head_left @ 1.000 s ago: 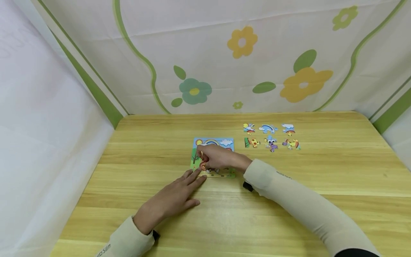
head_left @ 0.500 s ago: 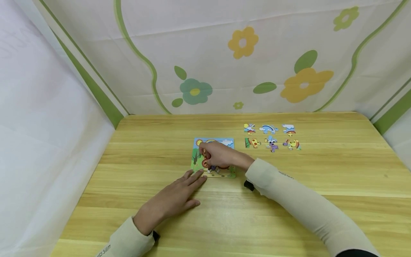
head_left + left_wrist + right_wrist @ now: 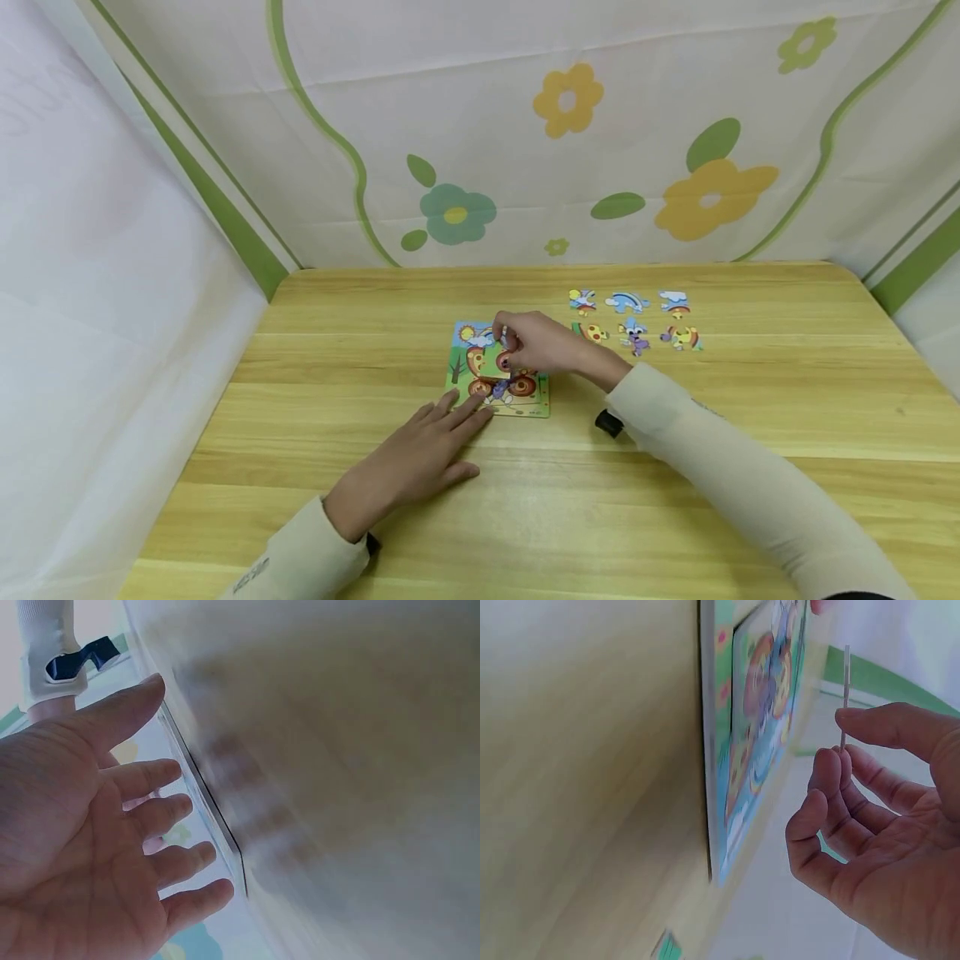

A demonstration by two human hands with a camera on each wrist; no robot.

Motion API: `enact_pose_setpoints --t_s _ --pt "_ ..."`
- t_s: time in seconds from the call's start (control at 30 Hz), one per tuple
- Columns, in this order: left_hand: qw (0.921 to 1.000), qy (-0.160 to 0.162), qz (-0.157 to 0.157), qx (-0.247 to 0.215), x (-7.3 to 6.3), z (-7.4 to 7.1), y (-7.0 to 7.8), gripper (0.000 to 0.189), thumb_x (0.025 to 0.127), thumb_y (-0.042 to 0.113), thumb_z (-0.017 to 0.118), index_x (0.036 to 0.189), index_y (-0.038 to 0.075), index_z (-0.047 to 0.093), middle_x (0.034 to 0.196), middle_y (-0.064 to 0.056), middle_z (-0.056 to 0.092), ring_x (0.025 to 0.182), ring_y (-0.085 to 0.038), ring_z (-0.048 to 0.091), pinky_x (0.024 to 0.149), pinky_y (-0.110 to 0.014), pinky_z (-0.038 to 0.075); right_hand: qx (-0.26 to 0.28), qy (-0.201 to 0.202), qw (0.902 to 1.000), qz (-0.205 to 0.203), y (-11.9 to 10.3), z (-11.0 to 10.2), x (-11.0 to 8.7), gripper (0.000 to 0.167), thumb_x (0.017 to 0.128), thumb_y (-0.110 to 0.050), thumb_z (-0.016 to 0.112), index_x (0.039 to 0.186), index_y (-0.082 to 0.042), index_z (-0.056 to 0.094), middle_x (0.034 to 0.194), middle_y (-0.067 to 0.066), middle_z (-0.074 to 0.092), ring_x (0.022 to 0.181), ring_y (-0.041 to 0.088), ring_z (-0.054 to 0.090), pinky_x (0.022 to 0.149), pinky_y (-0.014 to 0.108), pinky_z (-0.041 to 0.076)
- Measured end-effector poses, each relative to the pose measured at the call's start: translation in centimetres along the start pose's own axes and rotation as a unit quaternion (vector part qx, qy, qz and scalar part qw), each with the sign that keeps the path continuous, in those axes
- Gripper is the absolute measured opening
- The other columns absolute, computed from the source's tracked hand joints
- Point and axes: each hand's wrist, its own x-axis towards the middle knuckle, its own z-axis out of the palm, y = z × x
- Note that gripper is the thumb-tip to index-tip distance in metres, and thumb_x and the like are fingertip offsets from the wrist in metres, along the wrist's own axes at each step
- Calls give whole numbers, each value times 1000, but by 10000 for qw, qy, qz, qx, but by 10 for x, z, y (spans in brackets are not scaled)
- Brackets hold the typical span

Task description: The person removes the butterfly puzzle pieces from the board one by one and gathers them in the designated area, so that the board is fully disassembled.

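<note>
A picture puzzle board [image 3: 536, 409] with a butterfly, sun and tree lies on the table. Just above its middle, my right hand [image 3: 546, 343] pinches a green puzzle piece [image 3: 495, 363] between thumb and fingers. The right wrist view catches that piece edge-on, a thin puzzle piece [image 3: 847, 675] lifted clear of the board. My left hand [image 3: 416, 446] has its fingers spread, with the fingertips on the board's lower left edge. In the left wrist view the left hand [image 3: 97, 832] shows its palm and holds nothing. The right hand hides the board's upper right part.
Several loose puzzle pieces lie in two rows right of the board, among them a rainbow piece [image 3: 627, 302], a cloud piece [image 3: 673, 298] and a purple piece [image 3: 634, 335]. A flowered curtain [image 3: 480, 125] hangs behind the wooden table [image 3: 570, 517].
My right hand has risen and moved right, lifting a green puzzle piece from the board's left side. My left hand has shifted slightly right along the lower edge.
</note>
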Motion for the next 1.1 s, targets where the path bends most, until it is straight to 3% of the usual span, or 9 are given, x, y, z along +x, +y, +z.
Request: enact_pose_setpoints --t_s 0.2,0.47,0.73,0.97,1.1 --pt "9999 -37 -20 104 7 -2 1 71 106 41 61 165 12 33 174 -13 26 157 -46 28 121 -64 36 -15 303 9995 39 15 -12 -18 23 95 -1 68 118 -3 63 89 6 63 77 16 58 70 30 51" --pt "9995 -106 -279 76 13 0 0 72 107 41 59 166 11 31 174 -13 25 158 -44 28 122 -64 35 58 633 9978 206 41 -35 -55 29 98 -8 73 123 1 63 94 8 67 84 18 62 79 37 53" --pt "9997 -133 -179 -73 12 -2 -3 70 107 38 61 165 11 33 174 -14 25 157 -46 28 124 -59 35 -143 882 9945 548 67 -57 -86 27 98 -3 71 124 0 65 96 7 63 87 21 57 78 35 49" --pt "9994 -182 -160 -253 11 -3 -4 69 106 36 62 165 13 34 175 -13 23 158 -46 25 123 -58 37 -25 832 9944 644 78 -58 -96 23 98 -3 71 120 -2 66 95 7 62 87 21 56 77 32 48" --pt "9992 -215 -177 -297 11 -5 -4 69 106 36 62 165 15 34 175 -12 23 158 -46 26 122 -58 39 -86 759 9960 462 81 -51 -95 23 97 -1 71 119 -1 66 94 6 64 83 18 56 73 30 48"
